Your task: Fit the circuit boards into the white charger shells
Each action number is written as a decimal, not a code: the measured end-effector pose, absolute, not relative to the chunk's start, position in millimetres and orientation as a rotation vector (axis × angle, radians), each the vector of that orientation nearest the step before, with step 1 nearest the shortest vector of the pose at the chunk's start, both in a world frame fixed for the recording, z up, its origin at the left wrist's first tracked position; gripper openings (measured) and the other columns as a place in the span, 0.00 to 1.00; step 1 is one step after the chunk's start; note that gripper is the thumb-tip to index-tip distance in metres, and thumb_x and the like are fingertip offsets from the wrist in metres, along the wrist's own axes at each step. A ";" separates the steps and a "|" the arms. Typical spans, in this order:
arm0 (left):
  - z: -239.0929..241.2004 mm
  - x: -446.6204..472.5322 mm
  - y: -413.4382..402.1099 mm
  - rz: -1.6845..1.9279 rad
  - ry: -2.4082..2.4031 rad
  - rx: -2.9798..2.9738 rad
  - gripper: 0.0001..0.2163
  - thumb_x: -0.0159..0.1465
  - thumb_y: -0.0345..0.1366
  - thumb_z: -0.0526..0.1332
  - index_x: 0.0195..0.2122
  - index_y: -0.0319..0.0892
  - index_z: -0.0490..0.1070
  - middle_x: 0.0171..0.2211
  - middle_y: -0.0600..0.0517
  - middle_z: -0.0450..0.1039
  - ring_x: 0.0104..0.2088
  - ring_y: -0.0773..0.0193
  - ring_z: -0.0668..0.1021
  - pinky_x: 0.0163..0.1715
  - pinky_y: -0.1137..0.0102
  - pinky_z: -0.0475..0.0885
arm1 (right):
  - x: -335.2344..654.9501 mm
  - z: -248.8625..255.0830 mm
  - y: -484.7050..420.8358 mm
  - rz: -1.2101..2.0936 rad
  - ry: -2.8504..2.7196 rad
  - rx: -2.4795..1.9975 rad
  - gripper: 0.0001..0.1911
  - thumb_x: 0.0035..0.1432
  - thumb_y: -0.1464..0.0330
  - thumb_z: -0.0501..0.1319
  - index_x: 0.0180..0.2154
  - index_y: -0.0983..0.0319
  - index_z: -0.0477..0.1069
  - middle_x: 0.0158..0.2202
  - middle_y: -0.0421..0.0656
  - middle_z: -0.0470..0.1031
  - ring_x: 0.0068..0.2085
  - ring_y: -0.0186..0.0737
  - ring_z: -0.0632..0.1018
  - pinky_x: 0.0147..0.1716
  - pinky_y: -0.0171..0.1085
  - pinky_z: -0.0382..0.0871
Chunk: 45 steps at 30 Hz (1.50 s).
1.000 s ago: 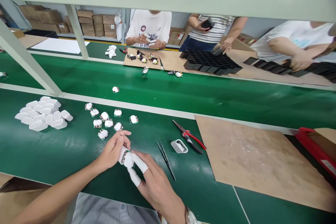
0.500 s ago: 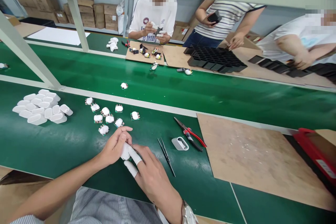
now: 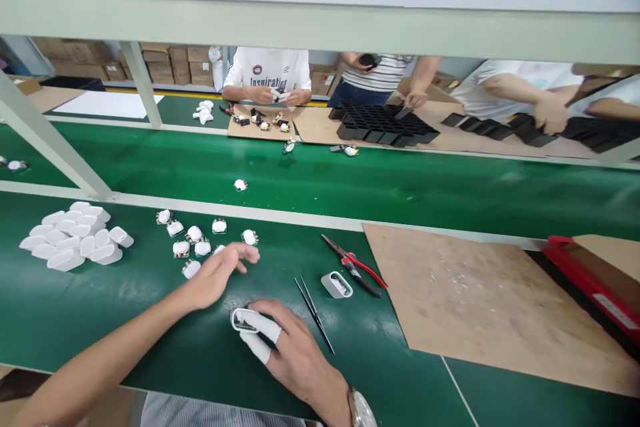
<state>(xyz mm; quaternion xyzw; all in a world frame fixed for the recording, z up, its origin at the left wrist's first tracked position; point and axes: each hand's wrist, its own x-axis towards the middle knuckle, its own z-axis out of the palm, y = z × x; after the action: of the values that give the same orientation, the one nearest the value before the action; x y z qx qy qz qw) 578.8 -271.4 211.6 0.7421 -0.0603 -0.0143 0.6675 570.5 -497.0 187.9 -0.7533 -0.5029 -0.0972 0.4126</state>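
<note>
My right hand (image 3: 299, 351), with white finger covers on two fingers, grips a white oval plastic housing (image 3: 243, 322) low over the bench. Its open end faces up, and parts show inside. My left hand (image 3: 224, 271) is apart from it, up and to the left, fingers stretched out and holding nothing. Just beyond that hand lie several small circuit boards (image 3: 202, 248) with white domed tops. A second white housing (image 3: 337, 285), with parts inside, lies to the right. Between it and my right hand are steel tweezers (image 3: 315, 315).
Red-and-black pliers (image 3: 353, 265) lie beside a brown board (image 3: 480, 300). Several white housings (image 3: 65, 259) stand grouped at left. A green conveyor belt (image 3: 425, 187) runs behind the bench rail. Co-workers sit and stand across it, near a black tray (image 3: 385, 125). A frame beam (image 3: 320, 27) crosses above.
My left hand has let go and moved away from the white piece. My right hand keeps hold of it, now with its open end showing. The head view has tilted upward.
</note>
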 end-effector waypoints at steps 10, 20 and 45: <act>208.5 778.8 -228.5 0.172 -0.208 2.681 0.21 0.70 0.35 0.62 0.64 0.41 0.70 0.67 0.35 0.66 0.66 0.38 0.66 0.63 0.44 0.61 | 566.4 149.7 -525.8 -0.245 -1.164 -2.138 0.22 0.68 0.79 0.55 0.60 0.61 0.69 0.60 0.55 0.73 0.55 0.50 0.80 0.49 0.48 0.83; 212.0 752.6 -244.2 0.202 -0.313 2.674 0.16 0.73 0.36 0.57 0.59 0.44 0.74 0.57 0.43 0.77 0.56 0.49 0.74 0.60 0.54 0.64 | 558.7 154.3 -520.0 -0.142 -1.115 -2.151 0.20 0.66 0.79 0.57 0.56 0.60 0.71 0.55 0.55 0.74 0.49 0.49 0.80 0.44 0.47 0.83; 164.7 534.2 -290.7 0.541 -0.745 1.992 0.35 0.65 0.36 0.72 0.69 0.43 0.59 0.57 0.35 0.73 0.59 0.46 0.78 0.57 0.50 0.77 | 552.2 157.4 -486.8 0.427 -0.118 -1.209 0.10 0.63 0.59 0.71 0.44 0.56 0.78 0.40 0.43 0.84 0.38 0.43 0.84 0.41 0.43 0.81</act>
<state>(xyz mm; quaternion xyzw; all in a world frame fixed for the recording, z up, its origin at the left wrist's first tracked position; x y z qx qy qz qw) 534.2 -290.7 164.7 0.8078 -0.3022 0.2194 0.4561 552.2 -486.8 157.4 -0.5635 -0.0550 0.1992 0.7999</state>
